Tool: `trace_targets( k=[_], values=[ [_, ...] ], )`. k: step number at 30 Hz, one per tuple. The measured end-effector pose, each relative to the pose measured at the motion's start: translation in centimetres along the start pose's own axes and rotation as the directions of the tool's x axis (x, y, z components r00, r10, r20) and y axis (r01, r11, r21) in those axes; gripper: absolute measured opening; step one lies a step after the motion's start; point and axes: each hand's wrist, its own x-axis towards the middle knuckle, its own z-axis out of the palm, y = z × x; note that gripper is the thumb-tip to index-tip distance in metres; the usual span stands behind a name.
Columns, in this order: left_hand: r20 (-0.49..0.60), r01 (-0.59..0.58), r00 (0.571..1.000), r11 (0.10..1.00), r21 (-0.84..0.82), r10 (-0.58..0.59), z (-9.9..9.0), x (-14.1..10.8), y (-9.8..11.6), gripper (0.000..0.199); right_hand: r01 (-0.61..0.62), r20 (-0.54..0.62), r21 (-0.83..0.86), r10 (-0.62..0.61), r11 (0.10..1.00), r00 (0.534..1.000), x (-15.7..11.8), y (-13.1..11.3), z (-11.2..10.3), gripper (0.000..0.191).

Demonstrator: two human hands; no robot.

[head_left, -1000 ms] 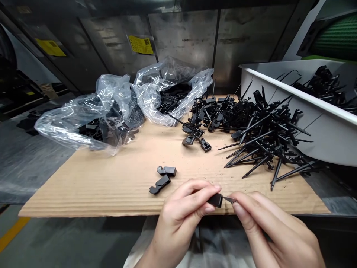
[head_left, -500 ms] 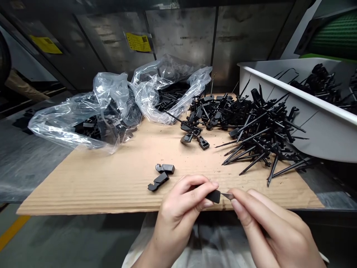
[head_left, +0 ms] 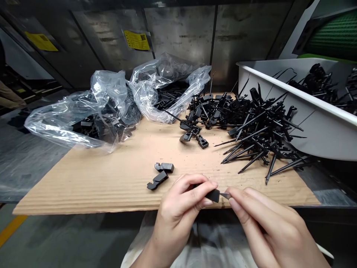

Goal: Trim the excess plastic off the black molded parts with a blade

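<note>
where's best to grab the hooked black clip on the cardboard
Probably pinch the straight body of the clip near its right end, coming from above with the left hand. It lies flat on the cardboard, so the top is open. The hook curves off at the left end, and the other clip sits close behind it, leaving little room on that side.

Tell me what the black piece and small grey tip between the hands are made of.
The black piece in the left hand looks like moulded plastic: matte, crisp-edged. The grey tip by the right hand looks like metal from its pale sheen, though too small to be sure.
</note>
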Motion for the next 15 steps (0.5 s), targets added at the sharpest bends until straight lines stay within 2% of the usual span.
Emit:
trace_targets(
  k=[3, 9, 15],
  values=[
    [-0.009, -0.006, 1.0, 1.0, 0.009, 0.006, 0.06, 0.06, -0.01, 0.039, 0.004, 0.023, -0.009, -0.004, 1.0, 1.0, 0.1, -0.17, -0.06, 0.02],
    [0.002, -0.015, 1.0, 1.0, 0.01, 0.015, 0.04, 0.28, 0.08, 0.035, 0.013, -0.053, -0.011, -0.014, 1.0, 0.999, 0.63, -0.34, -0.23, 0.02],
    [-0.038, 0.014, 0.999, 1.0, -0.002, -0.014, 0.15, 0.33, 0.35, 0.035, -0.015, 0.003, 0.017, 0.015, 1.0, 1.0, 0.24, -0.4, -0.25, 0.019]
  ],
)
